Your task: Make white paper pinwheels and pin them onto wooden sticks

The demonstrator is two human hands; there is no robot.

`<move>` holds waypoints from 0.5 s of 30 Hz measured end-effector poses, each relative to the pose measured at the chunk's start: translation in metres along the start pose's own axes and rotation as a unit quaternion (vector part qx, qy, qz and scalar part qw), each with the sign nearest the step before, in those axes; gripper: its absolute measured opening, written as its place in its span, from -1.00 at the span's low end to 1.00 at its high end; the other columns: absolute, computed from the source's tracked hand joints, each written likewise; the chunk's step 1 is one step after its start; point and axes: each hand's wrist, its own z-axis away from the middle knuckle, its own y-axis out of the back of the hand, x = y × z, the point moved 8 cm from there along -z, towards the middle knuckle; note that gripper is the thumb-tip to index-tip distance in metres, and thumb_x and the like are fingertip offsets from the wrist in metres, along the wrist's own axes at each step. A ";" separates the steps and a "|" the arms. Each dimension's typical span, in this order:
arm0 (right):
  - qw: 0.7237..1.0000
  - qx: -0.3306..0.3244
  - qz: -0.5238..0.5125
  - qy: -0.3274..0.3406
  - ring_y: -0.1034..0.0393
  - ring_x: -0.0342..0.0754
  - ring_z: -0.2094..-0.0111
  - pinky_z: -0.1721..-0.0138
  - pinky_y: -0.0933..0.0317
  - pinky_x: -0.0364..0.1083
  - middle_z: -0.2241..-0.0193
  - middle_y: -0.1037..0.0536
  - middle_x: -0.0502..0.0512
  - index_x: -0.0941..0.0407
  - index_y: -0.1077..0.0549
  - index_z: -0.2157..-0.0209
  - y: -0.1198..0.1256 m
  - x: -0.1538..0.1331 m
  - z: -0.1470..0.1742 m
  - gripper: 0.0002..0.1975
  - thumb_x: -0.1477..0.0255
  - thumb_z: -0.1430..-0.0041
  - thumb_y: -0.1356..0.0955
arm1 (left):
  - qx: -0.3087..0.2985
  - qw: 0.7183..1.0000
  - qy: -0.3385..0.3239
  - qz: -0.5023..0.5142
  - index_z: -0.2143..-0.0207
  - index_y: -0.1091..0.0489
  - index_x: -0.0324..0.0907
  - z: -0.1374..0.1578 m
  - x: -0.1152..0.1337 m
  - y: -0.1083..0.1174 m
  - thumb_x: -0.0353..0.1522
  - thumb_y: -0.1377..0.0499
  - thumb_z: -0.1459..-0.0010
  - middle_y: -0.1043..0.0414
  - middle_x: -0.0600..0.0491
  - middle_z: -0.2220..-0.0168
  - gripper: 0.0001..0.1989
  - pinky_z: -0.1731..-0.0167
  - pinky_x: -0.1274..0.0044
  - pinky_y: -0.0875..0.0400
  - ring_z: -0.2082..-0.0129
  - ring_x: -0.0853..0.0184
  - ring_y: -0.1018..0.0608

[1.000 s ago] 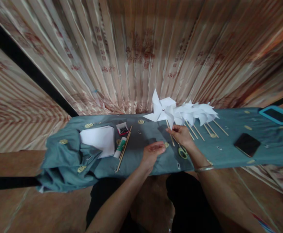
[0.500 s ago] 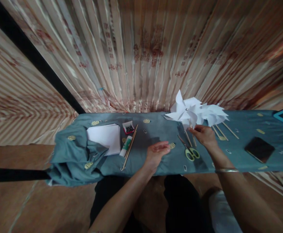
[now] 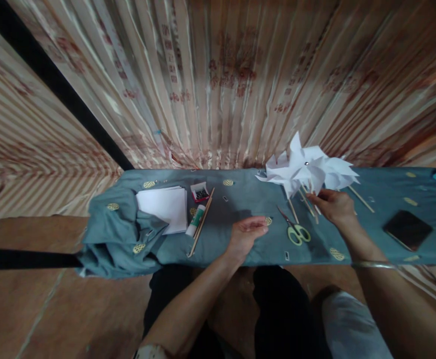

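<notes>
My right hand (image 3: 333, 205) pinches the stick of a white paper pinwheel (image 3: 303, 164), just below its blades. That pinwheel is over several other white pinwheels (image 3: 339, 173), whose sticks stick out toward me on the cloth. My left hand (image 3: 246, 234) hovers over the cloth at the middle, fingers slightly curled and thumb apart, with nothing seen in it. Between my hands lies a pair of scissors (image 3: 296, 232) with green handles, blades slightly apart.
On the left of the grey-green cloth (image 3: 218, 249) are a stack of white paper (image 3: 167, 209), a small box of pins (image 3: 200, 192), a glue stick (image 3: 195, 221) and thin wooden sticks (image 3: 203, 219). A dark phone-like slab (image 3: 407, 230) lies right. A pleated curtain (image 3: 218, 99) hangs behind.
My right hand has carried the pinwheel to the right, across the other pinwheels. My left hand has stayed nearly in place. The view has shifted slightly.
</notes>
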 end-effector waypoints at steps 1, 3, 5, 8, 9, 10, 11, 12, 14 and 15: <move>1.000 0.002 0.006 -0.003 -0.21 -0.02 0.59 0.50 0.06 -0.03 0.72 -0.31 0.07 0.01 -0.27 0.73 0.002 0.003 0.000 -0.47 -0.12 0.03 -0.35 | -0.003 1.000 0.000 -0.002 0.39 -0.63 -0.18 0.000 -0.001 -0.001 -0.29 -0.52 0.37 -0.62 0.00 0.39 -0.63 0.14 0.42 -0.46 0.33 0.27 -0.60; 1.000 -0.001 0.014 -0.014 -0.21 -0.01 0.58 0.49 0.06 -0.02 0.72 -0.31 0.07 0.01 -0.28 0.72 0.002 0.007 0.002 -0.51 -0.04 0.00 -0.38 | -0.007 1.000 0.001 -0.006 0.39 -0.63 -0.17 0.000 -0.004 -0.003 -0.29 -0.52 0.35 -0.62 0.00 0.38 -0.64 0.14 0.43 -0.46 0.32 0.26 -0.60; 0.999 -0.016 0.014 -0.026 -0.20 -0.03 0.58 0.48 0.06 -0.02 0.72 -0.30 0.05 0.02 -0.29 0.72 -0.003 0.006 0.006 -0.55 0.05 -0.03 -0.41 | -0.009 1.000 0.002 -0.008 0.39 -0.64 -0.16 -0.001 -0.006 -0.005 -0.29 -0.52 0.34 -0.62 0.00 0.37 -0.65 0.15 0.43 -0.47 0.31 0.26 -0.60; 0.999 -0.029 0.001 -0.032 -0.16 -0.07 0.59 0.46 0.05 -0.03 0.72 -0.28 0.00 0.04 -0.28 0.72 -0.006 0.000 0.009 -0.58 0.18 -0.04 -0.44 | -0.014 1.000 0.000 -0.004 0.38 -0.64 -0.16 -0.002 -0.007 -0.007 -0.31 -0.51 0.32 -0.62 -0.01 0.37 -0.66 0.15 0.44 -0.46 0.31 0.26 -0.60; 0.999 -0.027 -0.002 -0.037 -0.15 -0.09 0.59 0.46 0.05 -0.03 0.72 -0.26 -0.01 0.04 -0.27 0.72 -0.004 0.000 0.008 -0.58 0.21 -0.04 -0.45 | -0.016 1.000 -0.001 -0.001 0.38 -0.64 -0.17 -0.002 -0.007 -0.007 -0.31 -0.50 0.31 -0.62 0.00 0.37 -0.67 0.15 0.44 -0.46 0.31 0.27 -0.60; 0.999 -0.020 -0.002 -0.045 -0.15 -0.09 0.58 0.45 0.05 -0.03 0.73 -0.26 -0.02 0.05 -0.27 0.72 0.000 0.002 0.006 -0.59 0.24 -0.04 -0.46 | -0.017 1.000 -0.002 0.002 0.38 -0.64 -0.16 -0.003 -0.007 -0.007 -0.32 -0.50 0.31 -0.62 0.00 0.37 -0.67 0.15 0.44 -0.46 0.32 0.28 -0.59; 0.998 -0.010 0.000 -0.055 -0.15 -0.10 0.58 0.44 0.04 -0.03 0.72 -0.25 -0.03 0.05 -0.27 0.72 0.005 0.006 0.003 -0.59 0.26 -0.04 -0.46 | -0.018 1.000 -0.003 0.003 0.38 -0.64 -0.16 -0.003 -0.007 -0.008 -0.33 -0.50 0.30 -0.62 0.00 0.37 -0.68 0.14 0.45 -0.46 0.32 0.29 -0.59; 0.998 0.001 0.005 -0.067 -0.16 -0.10 0.57 0.43 0.04 -0.03 0.72 -0.24 -0.03 0.05 -0.27 0.72 0.013 0.011 -0.001 -0.59 0.27 -0.04 -0.47 | -0.017 1.000 -0.003 0.002 0.38 -0.64 -0.16 -0.004 -0.007 -0.007 -0.34 -0.49 0.30 -0.62 0.00 0.37 -0.69 0.14 0.44 -0.46 0.31 0.29 -0.59; 0.996 0.023 0.014 -0.090 -0.16 -0.08 0.56 0.41 0.03 -0.01 0.72 -0.23 -0.03 0.05 -0.28 0.71 0.030 0.025 -0.011 -0.59 0.29 -0.04 -0.48 | -0.016 1.000 -0.003 -0.004 0.38 -0.64 -0.16 -0.004 -0.006 -0.007 -0.36 -0.49 0.28 -0.63 -0.01 0.35 -0.70 0.13 0.44 -0.45 0.30 0.28 -0.60; 0.994 0.034 0.019 -0.103 -0.16 -0.08 0.55 0.41 0.02 0.00 0.72 -0.23 -0.03 0.05 -0.29 0.71 0.039 0.034 -0.017 -0.60 0.29 -0.03 -0.49 | -0.013 1.000 -0.003 -0.008 0.38 -0.64 -0.15 -0.004 -0.006 -0.007 -0.36 -0.48 0.28 -0.63 -0.01 0.34 -0.71 0.13 0.44 -0.45 0.29 0.27 -0.60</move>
